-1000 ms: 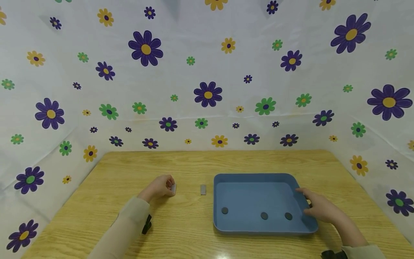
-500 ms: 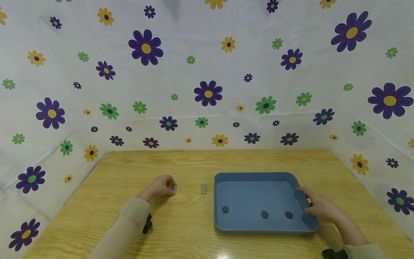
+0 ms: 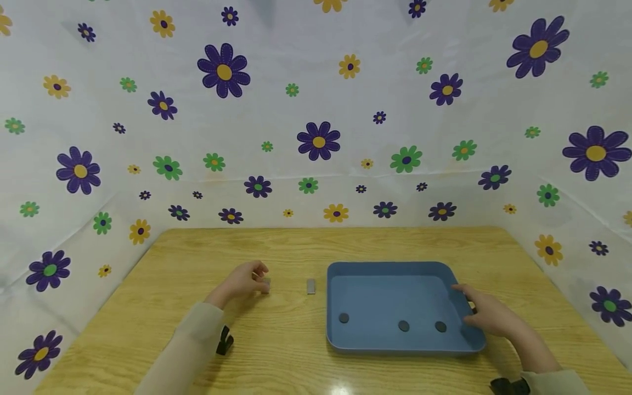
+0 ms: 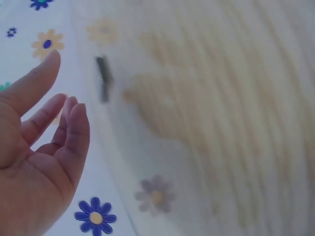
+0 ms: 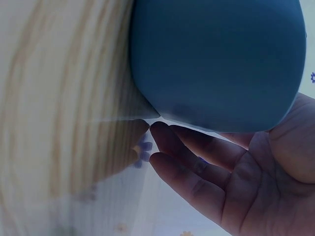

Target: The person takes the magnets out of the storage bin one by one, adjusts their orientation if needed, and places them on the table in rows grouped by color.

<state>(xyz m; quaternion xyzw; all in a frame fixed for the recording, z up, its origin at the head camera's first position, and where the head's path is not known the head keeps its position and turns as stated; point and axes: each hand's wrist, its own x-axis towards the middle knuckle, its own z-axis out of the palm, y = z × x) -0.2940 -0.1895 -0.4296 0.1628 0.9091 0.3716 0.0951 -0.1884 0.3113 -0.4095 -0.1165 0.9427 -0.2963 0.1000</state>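
My left hand hovers over the left part of the table, beside a small grey block that its thumb partly covers. In the left wrist view, thumb and fingers are spread apart with nothing between them, and a dark narrow block stands past the fingertips. Another small grey block lies left of the blue tray. Holding that tray by its right side is my right hand, thumb over the rim and fingers against the outer wall. Inside the tray lie 3 dark round discs, including a middle disc.
The wooden table is enclosed at the back and sides by a white flowered cloth. A dark wrist strap shows below the left sleeve.
My left hand's fingers have loosened from the small grey block and risen slightly; the block stays behind on the table. My right hand and the tray look unmoved.
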